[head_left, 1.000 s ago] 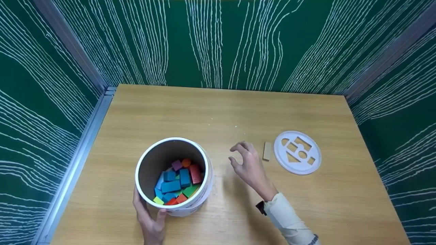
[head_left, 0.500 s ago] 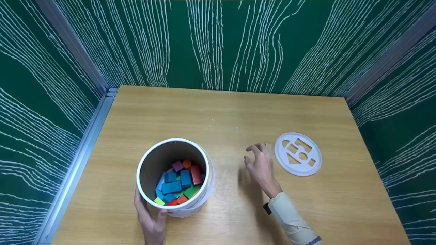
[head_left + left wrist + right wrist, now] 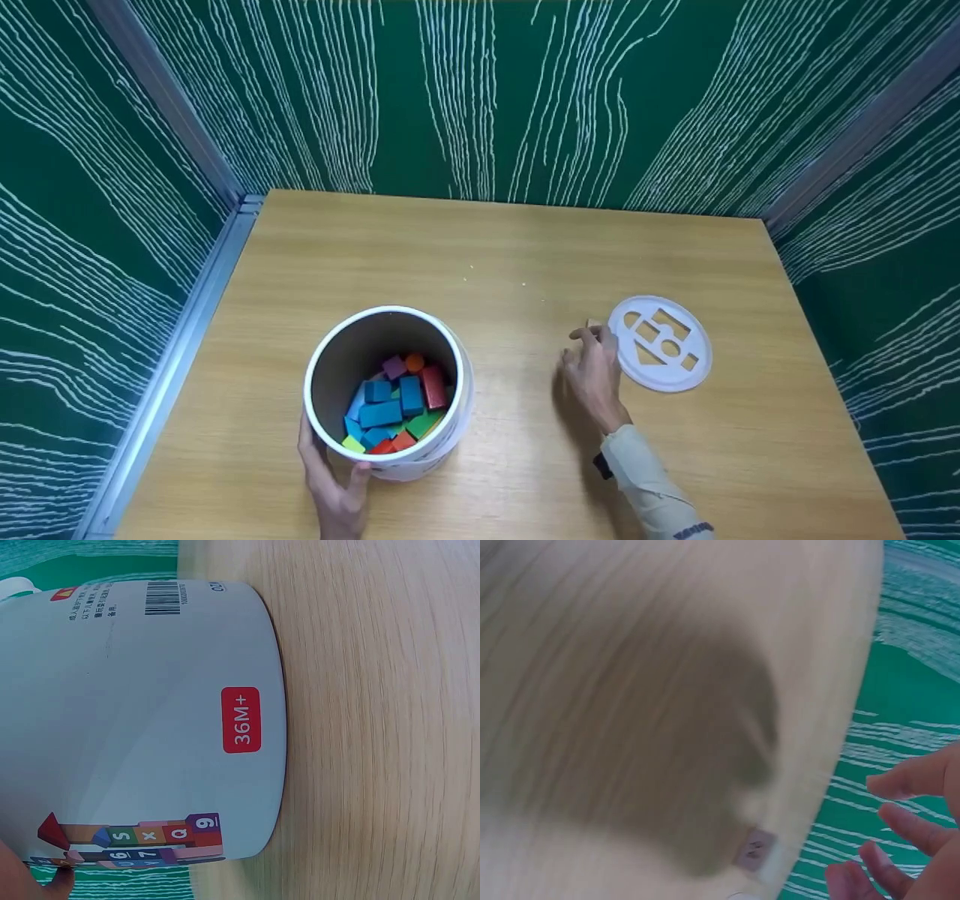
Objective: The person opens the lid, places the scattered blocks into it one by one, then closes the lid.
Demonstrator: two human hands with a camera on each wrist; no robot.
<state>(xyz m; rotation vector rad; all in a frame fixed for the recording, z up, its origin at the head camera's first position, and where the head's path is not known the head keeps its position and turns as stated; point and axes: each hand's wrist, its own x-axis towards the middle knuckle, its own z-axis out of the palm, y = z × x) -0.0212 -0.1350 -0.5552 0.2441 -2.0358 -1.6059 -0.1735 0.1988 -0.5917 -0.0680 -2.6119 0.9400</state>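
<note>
My left hand [image 3: 335,487] holds the near left side of a white round bucket [image 3: 442,450], the thumb just under the rim. In the left wrist view the bucket's printed wall [image 3: 150,712] fills the left side. Several coloured blocks [image 3: 381,413] lie inside it: blue, green, red, orange, purple and yellow. My right hand [image 3: 598,375] is over a small plain wooden block [image 3: 592,323], mostly hidden by the fingers in the head view. In the right wrist view the block [image 3: 755,849] lies on the table, apart from the spread, slightly bent fingers [image 3: 915,776].
A white round lid [image 3: 628,358] with several shaped cut-outs lies right of my right hand. Small pale crumbs [image 3: 465,279] dot the wooden table [image 3: 495,240]. Green walls with white lines [image 3: 420,97] stand at the back and both sides.
My right hand has moved right, away from the bucket, to over the wooden block, which it now mostly covers. My left hand stays on the bucket.
</note>
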